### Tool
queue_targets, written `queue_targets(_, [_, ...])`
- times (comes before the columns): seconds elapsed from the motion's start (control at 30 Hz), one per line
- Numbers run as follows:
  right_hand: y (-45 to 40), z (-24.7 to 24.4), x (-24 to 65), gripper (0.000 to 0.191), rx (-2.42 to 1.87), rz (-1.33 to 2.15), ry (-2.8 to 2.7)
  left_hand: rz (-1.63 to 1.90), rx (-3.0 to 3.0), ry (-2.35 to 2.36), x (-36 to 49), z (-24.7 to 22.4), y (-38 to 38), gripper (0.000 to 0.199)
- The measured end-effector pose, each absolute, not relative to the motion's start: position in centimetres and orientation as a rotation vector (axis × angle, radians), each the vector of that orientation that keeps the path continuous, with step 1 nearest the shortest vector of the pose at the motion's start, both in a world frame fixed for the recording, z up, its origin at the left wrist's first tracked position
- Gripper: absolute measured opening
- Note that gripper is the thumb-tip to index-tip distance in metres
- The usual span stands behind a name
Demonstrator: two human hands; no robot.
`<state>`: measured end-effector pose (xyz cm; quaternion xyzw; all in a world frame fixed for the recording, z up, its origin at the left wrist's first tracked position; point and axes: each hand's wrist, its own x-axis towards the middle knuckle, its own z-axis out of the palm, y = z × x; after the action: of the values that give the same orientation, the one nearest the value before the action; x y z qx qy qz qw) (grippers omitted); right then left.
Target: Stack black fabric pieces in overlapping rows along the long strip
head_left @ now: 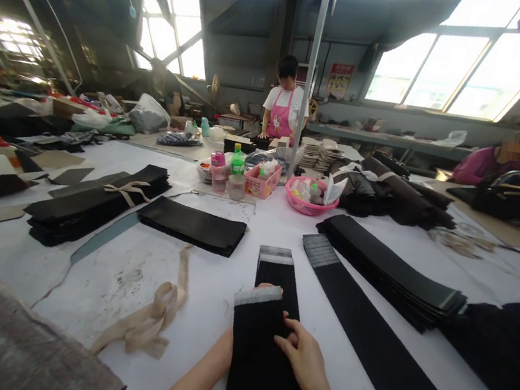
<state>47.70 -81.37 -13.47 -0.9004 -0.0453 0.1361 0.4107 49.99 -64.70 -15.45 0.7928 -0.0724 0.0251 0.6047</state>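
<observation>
The black strip (261, 356), pale grey at its far end, is raised there over the white table (211, 285). The left hand (269, 286) is beneath the strip, mostly hidden, so its grip cannot be told; the right hand (307, 357) touches the strip's right edge loosely, thumb and fingers parted. Left of the strip lies a beige ribbon (138, 331); right of it, a long black band (377, 328); beyond it, a pink basin (307, 207).
</observation>
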Motion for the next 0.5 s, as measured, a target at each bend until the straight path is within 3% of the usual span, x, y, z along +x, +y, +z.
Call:
queue_targets(0.17, [-82.8,-13.3,47.1,0.040,-2.465,0.274,-0.100,0.135,2.062,-0.147,48.7,-15.4,-61.8,0.032])
queue_targets(0.37, [-82.7,-13.2,47.4,0.043,-2.618,0.355,-0.132,0.306,2.640,-0.345,44.7,-14.5,-59.6,0.074])
queue_targets(0.5, [-82.6,-13.3,47.3,0.050,-2.633,0.376,-0.134,0.193,2.656,-0.718,42.4,-14.5,-60.1,0.081])
